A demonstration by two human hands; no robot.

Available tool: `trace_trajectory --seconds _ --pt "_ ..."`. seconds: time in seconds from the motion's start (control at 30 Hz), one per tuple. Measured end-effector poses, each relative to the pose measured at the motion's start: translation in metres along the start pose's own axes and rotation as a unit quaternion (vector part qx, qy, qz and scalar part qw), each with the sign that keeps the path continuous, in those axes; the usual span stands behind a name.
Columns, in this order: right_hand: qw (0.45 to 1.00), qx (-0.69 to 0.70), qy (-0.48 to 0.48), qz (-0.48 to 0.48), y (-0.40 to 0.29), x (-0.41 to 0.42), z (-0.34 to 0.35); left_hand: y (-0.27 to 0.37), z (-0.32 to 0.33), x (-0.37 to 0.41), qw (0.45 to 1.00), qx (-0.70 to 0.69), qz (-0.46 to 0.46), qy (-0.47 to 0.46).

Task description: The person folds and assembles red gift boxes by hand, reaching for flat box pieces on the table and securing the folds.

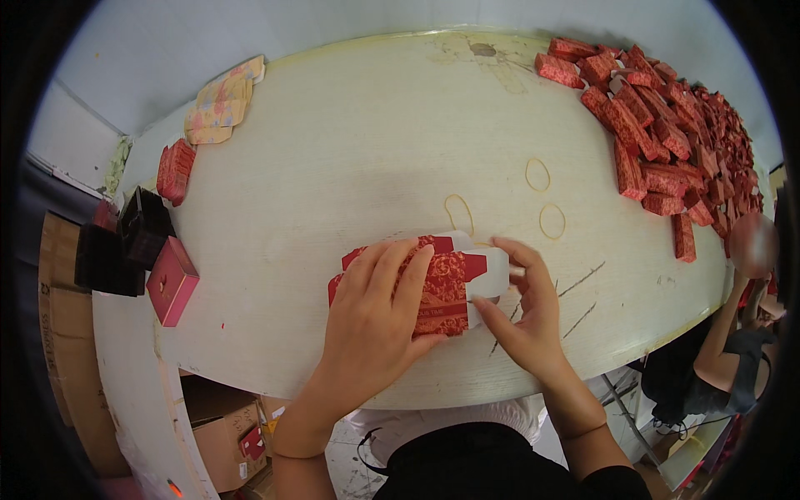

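Red paper cartons [440,294] with a gold scroll print and white end flaps lie flat and overlapping at the table's front middle. My left hand [378,294] spreads over their left part, its thumb along the lower edge. At the right end, my right hand [528,306] curls around the white flaps, thumb tip on the lower flap and fingers at the far side. Just beyond the cartons lies a yellow rubber band [460,214]. Part of another band shows between the cartons and my right fingers. Two more loops, a rubber band [537,174] and a nearer rubber band [552,221], lie to the right.
A large heap of red cartons [672,131] covers the table's right side. Along the left stand yellow flat cartons [219,106], red cartons [175,172], black boxes [147,225] and a pink box [173,281]. A co-worker [719,369] sits at the right edge.
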State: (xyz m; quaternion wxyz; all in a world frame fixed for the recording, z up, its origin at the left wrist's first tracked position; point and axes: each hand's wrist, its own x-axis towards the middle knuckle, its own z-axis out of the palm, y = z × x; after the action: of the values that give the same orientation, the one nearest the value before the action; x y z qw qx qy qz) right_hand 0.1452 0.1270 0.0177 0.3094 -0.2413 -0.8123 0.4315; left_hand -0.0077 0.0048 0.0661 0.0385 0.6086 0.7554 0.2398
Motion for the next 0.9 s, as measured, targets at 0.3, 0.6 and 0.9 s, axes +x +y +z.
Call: trace_trajectory --seconds 0.3,0.6,0.9 --pt "0.908 0.386 -0.023 0.161 -0.011 -0.007 0.010 -0.001 0.002 -0.005 0.999 0.000 0.040 0.037" --pt "0.898 0.429 -0.063 0.077 -0.005 -0.005 -0.001 0.000 0.012 -0.010 0.992 -0.104 0.050 0.052" --pt "0.780 0.624 0.025 0.037 0.001 -0.011 0.026 0.022 0.045 -0.009 0.975 -0.192 0.056 0.101"
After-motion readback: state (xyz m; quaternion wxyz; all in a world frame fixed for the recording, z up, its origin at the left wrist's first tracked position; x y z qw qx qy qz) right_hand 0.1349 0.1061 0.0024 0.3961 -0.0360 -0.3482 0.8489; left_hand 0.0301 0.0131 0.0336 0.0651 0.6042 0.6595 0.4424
